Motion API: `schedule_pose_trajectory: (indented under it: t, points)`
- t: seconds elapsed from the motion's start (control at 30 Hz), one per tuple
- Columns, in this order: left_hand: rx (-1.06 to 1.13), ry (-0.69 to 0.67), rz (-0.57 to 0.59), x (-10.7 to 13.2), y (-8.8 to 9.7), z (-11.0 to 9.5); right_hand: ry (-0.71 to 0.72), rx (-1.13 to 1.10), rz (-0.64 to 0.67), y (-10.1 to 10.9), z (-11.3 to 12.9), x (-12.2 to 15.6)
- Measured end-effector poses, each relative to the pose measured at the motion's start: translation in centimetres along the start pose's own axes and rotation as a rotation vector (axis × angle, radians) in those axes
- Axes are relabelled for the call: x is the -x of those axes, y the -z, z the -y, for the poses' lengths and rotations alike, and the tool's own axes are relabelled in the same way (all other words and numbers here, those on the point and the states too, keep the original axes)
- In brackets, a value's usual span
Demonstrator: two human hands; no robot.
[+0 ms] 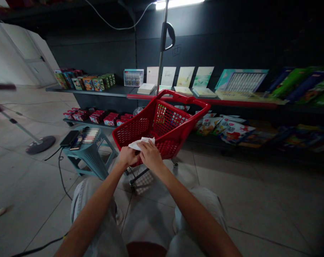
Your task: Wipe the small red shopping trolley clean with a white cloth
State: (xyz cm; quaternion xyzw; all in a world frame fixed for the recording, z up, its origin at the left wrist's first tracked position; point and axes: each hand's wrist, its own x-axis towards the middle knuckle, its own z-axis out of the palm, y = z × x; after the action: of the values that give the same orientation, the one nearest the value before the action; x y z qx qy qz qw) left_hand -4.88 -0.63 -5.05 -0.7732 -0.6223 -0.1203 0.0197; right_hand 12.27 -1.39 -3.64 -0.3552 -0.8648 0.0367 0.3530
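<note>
Two hands (128, 157) (151, 156), white tissue (139, 143) between fingers (146, 145)

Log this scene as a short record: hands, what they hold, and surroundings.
Left hand: gripping white cloth
Right hand: gripping the same cloth
Nearest: red shopping cart, directly beyond the hands
Left side: teal stool with a phone on top
Background: shelves holding boxes
</note>
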Motion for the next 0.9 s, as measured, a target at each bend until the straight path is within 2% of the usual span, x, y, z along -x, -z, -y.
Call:
schedule_pose_trajectory:
  t: [0.13,0.3,0.47,0.57,0.67,0.73,0.77,0.83,0.9]
  points:
    - [0.028,-0.041,0.004,0.1,0.4,0.2,0.006,0.000,0.004,1.2,-1.1,0.4]
    - [0.138,-0.156,-0.035,0.2,1.3,1.3,-0.069,0.029,-0.052,3.8,-3.9,0.8]
    - [0.143,-0.170,-0.044,0.2,1.5,2.5,-0.098,0.068,-0.077,5.6,-5.8,0.9]
    - [0.159,-0.163,-0.049,0.5,1.3,2.5,-0.069,0.095,-0.062,6.0,-5.4,1.2]
    - [0.257,-0.174,-0.196,0.9,1.7,1.7,-0.049,0.109,-0.042,6.1,-4.5,1.6]
    - [0.311,-0.235,-0.294,1.0,2.1,1.0,-0.037,0.082,-0.018,6.0,-3.9,1.7]
    - [0.321,-0.285,-0.303,1.1,2.3,0.6,-0.032,0.045,-0.001,6.0,-3.6,1.6]
    - [0.314,-0.381,-0.244,1.1,2.5,0.1,-0.048,-0.108,0.002,5.8,-3.0,1.4]
    - [0.286,-0.421,-0.139,1.0,2.3,-0.2,-0.116,-0.410,-0.069,6.0,-2.3,1.0]
